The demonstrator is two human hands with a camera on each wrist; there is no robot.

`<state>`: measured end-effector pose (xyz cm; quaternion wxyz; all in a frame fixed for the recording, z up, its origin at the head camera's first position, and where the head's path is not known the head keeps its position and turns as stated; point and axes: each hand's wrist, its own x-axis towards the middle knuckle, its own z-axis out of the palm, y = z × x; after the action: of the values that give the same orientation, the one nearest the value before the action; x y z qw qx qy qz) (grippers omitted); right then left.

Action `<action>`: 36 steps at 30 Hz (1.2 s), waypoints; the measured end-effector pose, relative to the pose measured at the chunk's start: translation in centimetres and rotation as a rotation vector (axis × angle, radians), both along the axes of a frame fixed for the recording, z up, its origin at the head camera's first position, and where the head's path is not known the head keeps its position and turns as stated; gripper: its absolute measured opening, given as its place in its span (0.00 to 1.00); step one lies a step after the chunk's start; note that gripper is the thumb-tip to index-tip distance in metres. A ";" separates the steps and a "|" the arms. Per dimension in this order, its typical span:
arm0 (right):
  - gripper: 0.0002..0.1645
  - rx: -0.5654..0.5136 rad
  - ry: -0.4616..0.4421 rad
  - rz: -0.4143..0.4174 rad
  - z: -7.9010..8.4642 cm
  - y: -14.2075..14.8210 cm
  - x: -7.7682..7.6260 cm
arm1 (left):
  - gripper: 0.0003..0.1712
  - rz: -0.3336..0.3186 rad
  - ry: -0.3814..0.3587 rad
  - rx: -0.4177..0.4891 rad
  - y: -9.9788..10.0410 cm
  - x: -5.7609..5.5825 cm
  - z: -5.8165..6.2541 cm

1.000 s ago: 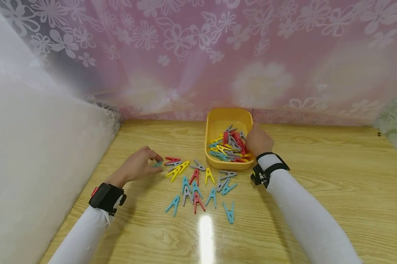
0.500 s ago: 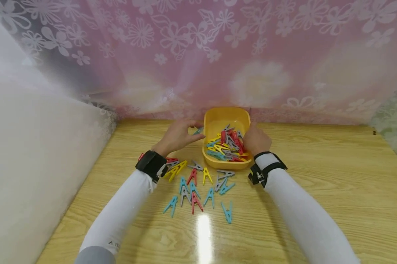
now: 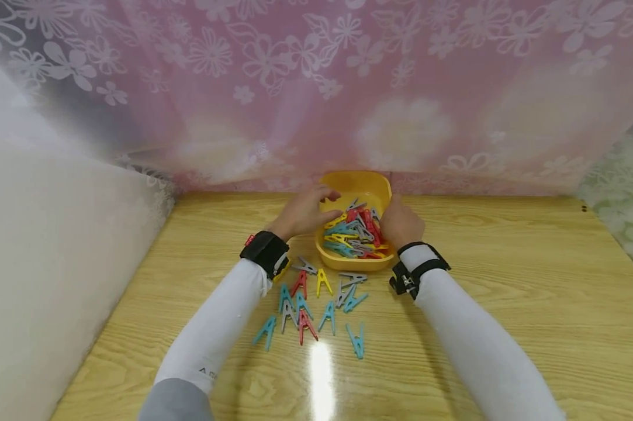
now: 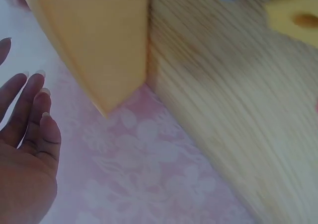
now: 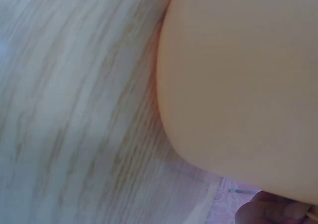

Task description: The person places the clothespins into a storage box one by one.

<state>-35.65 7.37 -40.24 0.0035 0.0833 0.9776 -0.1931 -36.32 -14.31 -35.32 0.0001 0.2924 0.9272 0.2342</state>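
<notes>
My left hand (image 3: pixel 305 211) is over the left rim of a yellow plastic basin (image 3: pixel 354 264), thumb and fingers apart and nothing between them. In the left wrist view that hand (image 4: pixel 27 149) shows spread fingers beside the basin's wall (image 4: pixel 99 40). A pile of red, grey, yellow and blue clothespins (image 3: pixel 367 225) fills the near part of the basin. With curled fingers my right hand (image 3: pixel 402 222) grips the basin's right rim. The right wrist view shows its fingers (image 5: pixel 271 209) at the rim, partly cut off by the frame.
Several loose clothespins lie in front of the basin, among them a blue one (image 3: pixel 357 342), a red one (image 3: pixel 305 327) and a yellow one (image 3: pixel 322 282). Some more are hidden behind my left wrist. A pink flowered curtain (image 3: pixel 295 117) hangs at the wooden table's (image 3: pixel 484 245) back edge.
My left hand has gone right from the table's left part to the basin, carrying a blue clothespin, and has let it go there. The right hand has stayed on the rim.
</notes>
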 end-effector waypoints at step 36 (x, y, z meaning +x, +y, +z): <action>0.21 -0.026 -0.013 0.006 0.2 1.9 -0.2 | 0.28 0.147 -0.286 -0.014 -14.8 4.2 -4.6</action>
<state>-35.89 9.29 -40.02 0.0113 0.0816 0.9753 -0.2052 -32.15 -29.11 -39.96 0.1172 0.1875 0.9382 0.2663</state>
